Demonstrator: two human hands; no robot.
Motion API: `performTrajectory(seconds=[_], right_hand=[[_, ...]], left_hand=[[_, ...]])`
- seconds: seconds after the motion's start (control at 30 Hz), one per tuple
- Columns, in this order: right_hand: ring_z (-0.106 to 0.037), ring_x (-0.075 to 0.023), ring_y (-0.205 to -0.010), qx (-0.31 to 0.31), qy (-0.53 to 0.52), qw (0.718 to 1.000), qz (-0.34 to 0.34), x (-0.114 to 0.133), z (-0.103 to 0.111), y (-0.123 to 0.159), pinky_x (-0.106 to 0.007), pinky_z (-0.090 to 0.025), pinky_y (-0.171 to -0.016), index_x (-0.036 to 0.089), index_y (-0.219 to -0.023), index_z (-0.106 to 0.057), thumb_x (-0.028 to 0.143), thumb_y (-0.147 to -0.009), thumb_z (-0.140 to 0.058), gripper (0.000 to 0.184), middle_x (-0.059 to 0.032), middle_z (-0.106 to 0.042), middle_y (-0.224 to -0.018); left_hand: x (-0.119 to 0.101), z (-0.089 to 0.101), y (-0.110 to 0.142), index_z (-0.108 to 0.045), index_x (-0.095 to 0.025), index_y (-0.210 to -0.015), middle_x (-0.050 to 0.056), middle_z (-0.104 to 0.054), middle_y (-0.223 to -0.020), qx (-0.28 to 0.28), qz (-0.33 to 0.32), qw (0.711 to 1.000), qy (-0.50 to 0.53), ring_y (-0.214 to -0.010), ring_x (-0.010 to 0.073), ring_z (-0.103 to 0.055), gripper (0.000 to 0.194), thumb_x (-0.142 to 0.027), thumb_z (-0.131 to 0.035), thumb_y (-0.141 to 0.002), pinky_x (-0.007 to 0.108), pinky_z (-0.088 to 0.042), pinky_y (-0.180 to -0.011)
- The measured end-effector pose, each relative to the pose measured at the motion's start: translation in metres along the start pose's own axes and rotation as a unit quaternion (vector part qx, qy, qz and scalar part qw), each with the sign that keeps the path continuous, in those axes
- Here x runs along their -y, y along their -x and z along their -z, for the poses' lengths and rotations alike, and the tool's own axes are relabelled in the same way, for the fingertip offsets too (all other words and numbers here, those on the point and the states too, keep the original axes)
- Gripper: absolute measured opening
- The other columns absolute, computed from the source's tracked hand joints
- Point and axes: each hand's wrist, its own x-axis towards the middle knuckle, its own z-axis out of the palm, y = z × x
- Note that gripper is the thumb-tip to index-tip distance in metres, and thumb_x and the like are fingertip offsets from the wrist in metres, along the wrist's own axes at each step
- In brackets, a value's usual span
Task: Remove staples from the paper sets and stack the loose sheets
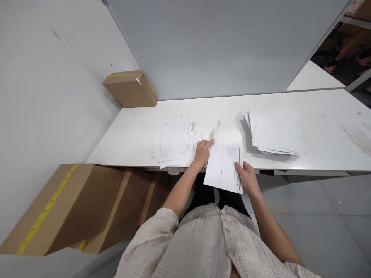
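My left hand (202, 152) rests on the table with its index finger stretched out, the fingertip touching the near end of a narrow cream-coloured tool (216, 135). That tool lies flat, and its exact kind is hard to make out. Just below it are printed sheets of paper (222, 168), their upper end on the table and lower end jutting past the front edge. My right hand (245, 175) grips these sheets at their right side, thumb on top and fingers underneath. The top sheet bears text, a stamp-like mark and a dark strip along its right side.
A loose pile of printed sheets (173, 143) lies left on the white table (139, 135), with small dark marks beside it. A thicker paper stack (276, 131) lies right. One cardboard box (131, 90) stands in the back left corner; larger taped boxes (72, 200) stand below left. A grey panel (226, 50) rises behind.
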Motion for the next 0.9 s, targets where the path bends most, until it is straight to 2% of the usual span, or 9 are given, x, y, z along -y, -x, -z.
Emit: performTrajectory(seconds=[0.27, 0.37, 0.43, 0.53, 0.57, 0.67, 0.8, 0.83, 0.9], right_hand=[[-0.063, -0.0204, -0.065, 0.015, 0.031, 0.999, 0.007, 0.000, 0.018, 0.017, -0.030, -0.051, -0.058, 0.018, -0.087, -0.059, 0.043, -0.069, -0.064, 0.032, -0.0041, -0.068, -0.075], [-0.062, -0.0192, -0.062, -0.004, 0.023, 0.999, 0.027, 0.025, 0.042, 0.031, -0.031, -0.051, -0.058, 0.018, -0.091, -0.061, 0.044, -0.069, -0.066, 0.035, -0.0040, -0.068, -0.075], [-0.060, -0.0175, -0.058, -0.085, 0.035, 0.994, 0.065, 0.053, 0.063, 0.032, -0.030, -0.050, -0.054, 0.018, -0.091, -0.061, 0.045, -0.067, -0.067, 0.037, -0.0037, -0.066, -0.073], [-0.056, -0.0153, -0.056, -0.224, 0.100, 0.955, 0.165, 0.103, 0.094, 0.013, -0.028, -0.044, -0.049, 0.019, -0.079, -0.062, 0.042, -0.067, -0.068, 0.027, -0.0052, -0.065, -0.074], [-0.056, -0.0158, -0.057, -0.242, 0.122, 0.944, 0.189, 0.118, 0.103, 0.002, -0.029, -0.043, -0.049, 0.021, -0.077, -0.062, 0.043, -0.068, -0.066, 0.024, -0.0062, -0.065, -0.076], [-0.057, -0.0179, -0.063, -0.259, 0.209, 0.927, 0.174, 0.154, 0.126, -0.038, -0.033, -0.042, -0.054, 0.023, -0.081, -0.062, 0.047, -0.072, -0.059, 0.025, -0.0078, -0.065, -0.083], [-0.058, -0.0250, -0.074, -0.285, 0.355, 0.888, 0.069, 0.167, 0.147, -0.084, -0.043, -0.038, -0.063, 0.019, -0.078, -0.059, 0.047, -0.069, -0.060, 0.030, -0.0138, -0.062, -0.077], [-0.057, -0.0279, -0.079, -0.300, 0.377, 0.874, 0.071, 0.164, 0.150, -0.090, -0.045, -0.036, -0.066, 0.018, -0.080, -0.059, 0.046, -0.068, -0.061, 0.030, -0.0149, -0.061, -0.075], [-0.056, -0.0306, -0.083, -0.283, 0.391, 0.862, 0.152, 0.153, 0.148, -0.092, -0.048, -0.035, -0.069, 0.017, -0.088, -0.059, 0.045, -0.072, -0.058, 0.032, -0.0169, -0.061, -0.076]], left_hand=[[0.002, 0.002, 0.002, -0.041, -0.021, -0.132, 0.005, -0.054, -0.123, 0.004, -0.055, 0.998, 0.025, -0.108, 0.0170, -0.047, 0.064, 0.006, -0.027, -0.075, 0.034, -0.036, -0.091], [0.002, -0.001, 0.003, -0.041, -0.022, -0.132, 0.003, -0.056, -0.123, -0.007, -0.046, 0.998, 0.044, -0.101, 0.0173, -0.048, 0.064, 0.005, -0.028, -0.076, 0.034, -0.039, -0.088], [0.002, -0.003, 0.004, -0.041, -0.023, -0.132, 0.003, -0.060, -0.117, -0.003, -0.037, 0.998, 0.043, -0.095, 0.0182, -0.048, 0.061, 0.002, -0.029, -0.078, 0.035, -0.040, -0.086], [0.000, -0.003, 0.005, -0.044, -0.021, -0.131, 0.005, -0.064, -0.106, 0.002, -0.042, 0.999, 0.031, -0.091, 0.0192, -0.047, 0.056, -0.002, -0.030, -0.081, 0.035, -0.041, -0.083], [0.000, -0.003, 0.005, -0.044, -0.021, -0.130, 0.006, -0.064, -0.104, 0.002, -0.044, 0.999, 0.027, -0.090, 0.0193, -0.047, 0.054, -0.003, -0.030, -0.081, 0.035, -0.041, -0.083], [0.000, -0.001, 0.005, -0.045, -0.020, -0.130, 0.006, -0.064, -0.100, 0.004, -0.045, 0.999, 0.019, -0.090, 0.0194, -0.046, 0.054, -0.003, -0.029, -0.081, 0.034, -0.041, -0.082], [0.001, -0.002, 0.006, -0.044, -0.020, -0.130, 0.005, -0.062, -0.107, 0.005, -0.048, 0.999, 0.016, -0.091, 0.0185, -0.046, 0.055, -0.001, -0.029, -0.081, 0.033, -0.040, -0.085], [0.000, -0.003, 0.007, -0.043, -0.021, -0.131, 0.005, -0.062, -0.108, 0.004, -0.048, 0.999, 0.015, -0.091, 0.0184, -0.046, 0.056, -0.001, -0.029, -0.081, 0.033, -0.040, -0.085], [-0.001, -0.004, 0.007, -0.039, -0.021, -0.133, 0.004, -0.062, -0.109, -0.002, -0.052, 0.999, 0.017, -0.093, 0.0182, -0.048, 0.056, -0.001, -0.029, -0.081, 0.034, -0.040, -0.086]])
